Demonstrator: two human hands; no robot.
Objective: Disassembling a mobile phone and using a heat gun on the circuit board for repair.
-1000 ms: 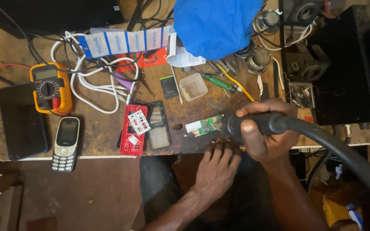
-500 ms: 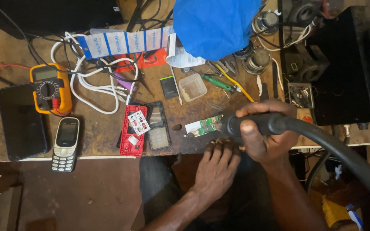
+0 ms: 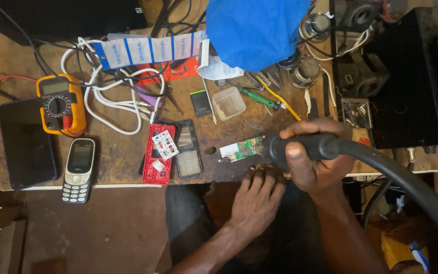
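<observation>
My right hand [image 3: 315,160] is shut on the black handle of a hot-air tool [image 3: 300,146], whose thick black hose [image 3: 406,185] runs off to the lower right. The tool's nozzle points left at a small green and white circuit board [image 3: 240,149] lying on the worn wooden bench [image 3: 122,157]. My left hand [image 3: 255,198] rests at the bench's front edge just below the board, fingers together and holding nothing. A red phone frame [image 3: 157,153] and a black keypad part [image 3: 187,152] lie left of the board.
A keypad phone [image 3: 78,169], a yellow multimeter [image 3: 59,104] and a dark tablet [image 3: 25,144] sit at the left. White cables [image 3: 102,101], a clear plastic tub [image 3: 228,103], a green screwdriver [image 3: 257,98], a blue cloth [image 3: 259,28] and black equipment [image 3: 411,81] crowd the back and right.
</observation>
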